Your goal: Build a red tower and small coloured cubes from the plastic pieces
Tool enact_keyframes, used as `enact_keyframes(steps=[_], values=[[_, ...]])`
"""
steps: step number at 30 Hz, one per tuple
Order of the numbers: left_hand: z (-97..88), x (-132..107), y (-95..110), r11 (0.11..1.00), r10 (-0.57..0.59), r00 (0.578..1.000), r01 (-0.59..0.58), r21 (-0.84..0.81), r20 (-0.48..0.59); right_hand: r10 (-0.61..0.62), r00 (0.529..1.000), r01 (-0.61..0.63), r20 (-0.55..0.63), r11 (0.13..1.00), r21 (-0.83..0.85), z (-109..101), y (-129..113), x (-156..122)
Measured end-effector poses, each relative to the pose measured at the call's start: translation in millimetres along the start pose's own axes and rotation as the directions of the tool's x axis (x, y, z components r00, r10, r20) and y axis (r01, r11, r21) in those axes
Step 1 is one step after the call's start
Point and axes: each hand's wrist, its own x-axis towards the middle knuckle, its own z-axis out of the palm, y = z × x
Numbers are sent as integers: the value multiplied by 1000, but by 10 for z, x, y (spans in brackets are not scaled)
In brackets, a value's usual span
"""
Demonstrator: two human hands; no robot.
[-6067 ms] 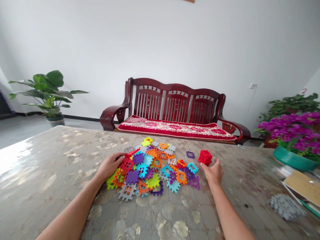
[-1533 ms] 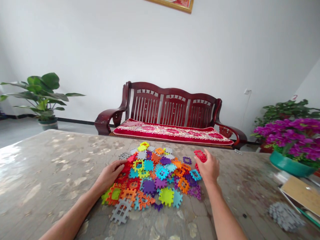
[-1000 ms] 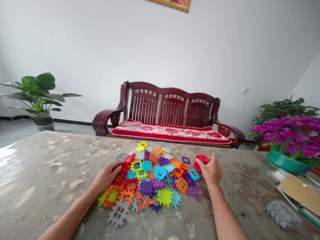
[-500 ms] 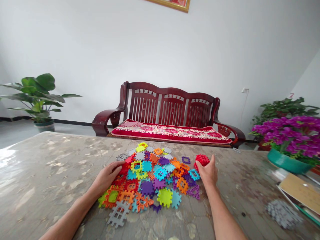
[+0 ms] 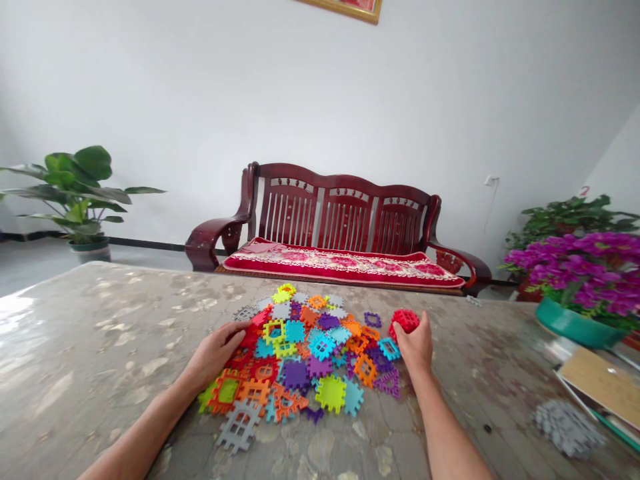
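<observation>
A colourful pile of plastic interlocking tiles lies on the table, with toothed edges and window, triangle and solid shapes. My left hand rests at the pile's left side, its fingers and thumb closed at a red tile; the fingertips are partly hidden. To the right of the pile, my right hand has its thumb and fingers around a bundle of red tiles. Just left of that hand lie a light blue window tile and a purple triangle tile.
A stack of grey tiles sits at the right, beside an open box and purple flowers in a green pot. A small black round thing is on the patterned table. Behind stands a wooden bench.
</observation>
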Motion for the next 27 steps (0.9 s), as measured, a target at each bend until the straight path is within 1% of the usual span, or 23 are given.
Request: enact_keyframes(steps=[5,7,9,11,12,13,14,15,17,18,19,20,21,22,23,27], values=[[0,-11,8,1000,0,1000,0,18,-4,-44,999,44,-30,999,3,-1,28,-18],[2,-14,16,1000,-3,1000,3,15,-10,-69,994,66,-85,997,-29,-36,41,-38],[8,-13,19,1000,-3,1000,3,9,-14,-104,978,94,-179,994,-61,-85,43,-59],[15,-10,25,1000,-2,1000,2,4,-15,-163,949,152,-269,986,-63,-130,12,-86],[18,-11,32,1000,0,1000,0,0,-16,-209,936,203,-285,978,-48,-144,-25,-109],[19,-14,45,1000,3,1000,-3,-6,-18,-265,925,269,-272,963,-21,-151,-78,-142],[19,-19,62,1000,6,1000,-7,-20,-23,-327,916,340,-233,940,17,-149,-150,-189],[18,-26,82,999,7,1000,-8,-40,-29,-393,904,409,-170,910,66,-140,-239,-252],[14,-44,123,996,-4,999,-1,-93,-49,-518,855,511,-4,841,178,-105,-458,-424],[11,-52,138,993,-13,998,5,-120,-62,-575,813,543,91,806,236,-82,-578,-528],[10,-57,145,989,-22,997,10,-146,-78,-629,755,570,184,769,291,-59,-699,-638],[10,-60,144,986,-28,995,12,-169,-94,-681,684,596,262,728,339,-35,-815,-748],[12,-60,136,982,-32,993,11,-188,-112,-714,625,610,315,699,374,-11,-924,-853],[15,-57,121,979,-36,991,9,-203,-129,-730,585,615,355,684,393,14,-1024,-948],[19,-52,102,977,-40,989,9,-214,-140,-736,556,616,387,677,403,40,-1115,-1030],[42,-38,46,977,-60,987,27,-213,-148,-741,487,636,461,663,394,182,-1422,-1234]])
